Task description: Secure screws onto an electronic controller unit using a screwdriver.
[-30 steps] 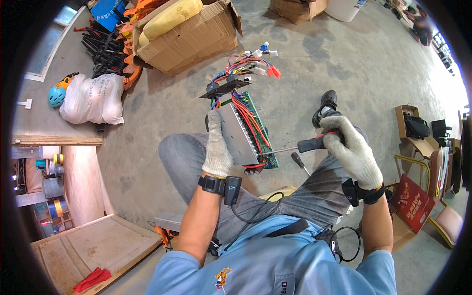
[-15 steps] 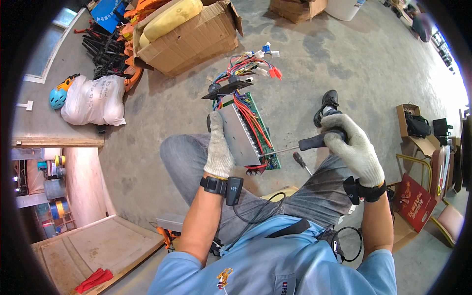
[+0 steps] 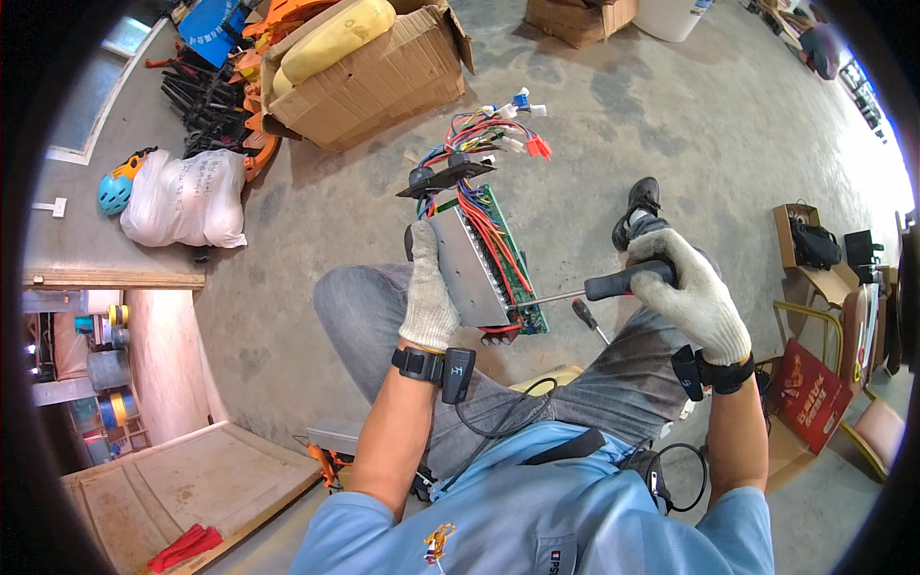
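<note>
My left hand (image 3: 428, 297), in a pale knit glove, grips the left side of a circuit board unit (image 3: 470, 273) with a flat grey metal plate. Red and dark wires run along its green board, through a black end plate (image 3: 448, 178), to a bundle of loose connectors (image 3: 508, 125) beyond. My gloved right hand (image 3: 695, 292) is wrapped round the black handle of a screwdriver (image 3: 613, 285). Its shaft points left, and the tip meets the lower right edge of the metal plate. Glove and plate hide the left fingertips.
A second screwdriver (image 3: 586, 316) shows beyond my right thigh. Ahead on the floor stands a cardboard box (image 3: 374, 96) with a yellow padded piece. White bags (image 3: 182, 201) and a blue helmet (image 3: 113, 195) lie at left. A red box (image 3: 807, 398) and chairs are at right.
The unit and both hands have shifted very slightly down in the picture. The screwdriver's tip stays at the plate's edge, and both grips are unchanged.
</note>
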### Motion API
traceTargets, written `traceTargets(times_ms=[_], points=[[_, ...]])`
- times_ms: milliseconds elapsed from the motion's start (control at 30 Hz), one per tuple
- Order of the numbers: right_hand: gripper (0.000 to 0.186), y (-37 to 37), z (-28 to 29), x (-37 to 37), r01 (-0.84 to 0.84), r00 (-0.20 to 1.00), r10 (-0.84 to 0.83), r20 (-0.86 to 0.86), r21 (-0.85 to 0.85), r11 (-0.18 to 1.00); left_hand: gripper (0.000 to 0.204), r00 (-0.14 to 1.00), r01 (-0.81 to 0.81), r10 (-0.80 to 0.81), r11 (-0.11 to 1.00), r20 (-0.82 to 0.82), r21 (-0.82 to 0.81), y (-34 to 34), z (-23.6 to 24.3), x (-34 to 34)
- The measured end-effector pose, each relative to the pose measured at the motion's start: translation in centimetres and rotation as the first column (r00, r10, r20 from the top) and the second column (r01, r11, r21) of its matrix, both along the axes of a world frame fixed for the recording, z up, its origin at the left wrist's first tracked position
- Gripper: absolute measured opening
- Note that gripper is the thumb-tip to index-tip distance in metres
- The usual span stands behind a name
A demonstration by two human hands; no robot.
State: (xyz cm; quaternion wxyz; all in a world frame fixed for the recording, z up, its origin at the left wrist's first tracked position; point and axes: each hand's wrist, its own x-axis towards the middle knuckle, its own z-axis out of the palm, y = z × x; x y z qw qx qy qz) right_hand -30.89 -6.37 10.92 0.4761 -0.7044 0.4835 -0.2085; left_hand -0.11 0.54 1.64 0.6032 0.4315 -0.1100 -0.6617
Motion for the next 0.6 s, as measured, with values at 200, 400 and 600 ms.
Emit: traceTargets(times_ms=[200, 400, 600], points=[[0.034, 0.6, -0.3, 0.4, 0.032, 0.999, -0.033, -0.012, -0.102, 0.994, 0.099, 0.999, -0.03, 0.03, 0.999, -0.01, 0.039, 0.0, -0.2, 0.1], [0.033, -0.3, 1.4, 0.5, 0.023, 0.996, -0.003, -0.093, 0.215, 0.976, 0.098, 1.0, -0.028, 0.028, 1.0, -0.002, 0.014, 0.0, -0.2, 0.3], [0.033, -0.1, -0.5, -0.4, -0.017, 0.995, 0.017, 0.099, 0.004, 1.0, 0.099, 0.999, -0.031, 0.032, 0.999, -0.007, 0.027, 0.0, -0.2, 0.1]])
